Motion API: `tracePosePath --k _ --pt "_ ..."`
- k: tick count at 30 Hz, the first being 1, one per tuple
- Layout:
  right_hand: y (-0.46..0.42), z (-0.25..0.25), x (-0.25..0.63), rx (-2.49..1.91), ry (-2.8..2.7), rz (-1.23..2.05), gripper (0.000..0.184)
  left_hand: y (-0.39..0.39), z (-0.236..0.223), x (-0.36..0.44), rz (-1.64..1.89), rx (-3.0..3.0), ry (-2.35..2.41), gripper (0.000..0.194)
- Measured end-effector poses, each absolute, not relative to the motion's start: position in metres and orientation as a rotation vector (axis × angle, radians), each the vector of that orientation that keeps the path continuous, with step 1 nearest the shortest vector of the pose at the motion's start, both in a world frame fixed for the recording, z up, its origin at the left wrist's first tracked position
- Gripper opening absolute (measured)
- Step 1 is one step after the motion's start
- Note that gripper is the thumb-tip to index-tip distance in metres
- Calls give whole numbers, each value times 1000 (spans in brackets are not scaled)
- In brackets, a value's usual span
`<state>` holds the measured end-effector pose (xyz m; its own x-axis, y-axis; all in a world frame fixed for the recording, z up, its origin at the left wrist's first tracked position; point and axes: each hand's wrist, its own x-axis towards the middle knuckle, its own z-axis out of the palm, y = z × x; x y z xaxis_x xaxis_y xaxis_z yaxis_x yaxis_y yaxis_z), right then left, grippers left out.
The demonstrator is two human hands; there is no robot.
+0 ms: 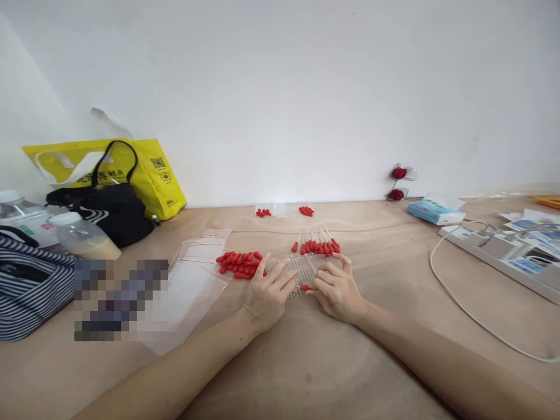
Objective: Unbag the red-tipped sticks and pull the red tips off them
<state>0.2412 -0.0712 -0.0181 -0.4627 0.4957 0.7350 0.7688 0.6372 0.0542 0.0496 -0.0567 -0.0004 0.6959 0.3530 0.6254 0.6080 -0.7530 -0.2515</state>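
A row of clear thin tubes (301,265) lies side by side on the table between my hands. My left hand (271,291) rests over the left end of the row, its fingers spread and touching the tubes. At the near ends of the tubes, my right hand (335,289) is closed in a pinch on a red rubber bulb (304,287). Whether a tube sits inside that bulb I cannot tell. Left of my left hand is a pile of loose red bulbs (238,264). Just beyond the row lie several droppers (318,246), clear tubes with red bulbs on their near ends.
Clear plastic bags (188,286) lie left of the bulbs. Small bagged red bulbs (306,210) are by the wall. A yellow bag (161,181), black bag (126,213) and bottle (85,236) stand left. Tissues (435,211), a power strip (494,256) and its cable (459,303) lie right.
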Motion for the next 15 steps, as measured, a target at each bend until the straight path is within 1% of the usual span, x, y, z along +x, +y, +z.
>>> tracePosePath --k 10,15 --pt "-73 -17 243 -955 -2145 -489 21 -60 -1 50 -820 -2371 -739 25" --pt "-66 -13 257 -1100 -1940 -443 17 -56 1 42 -861 -2376 -931 22"
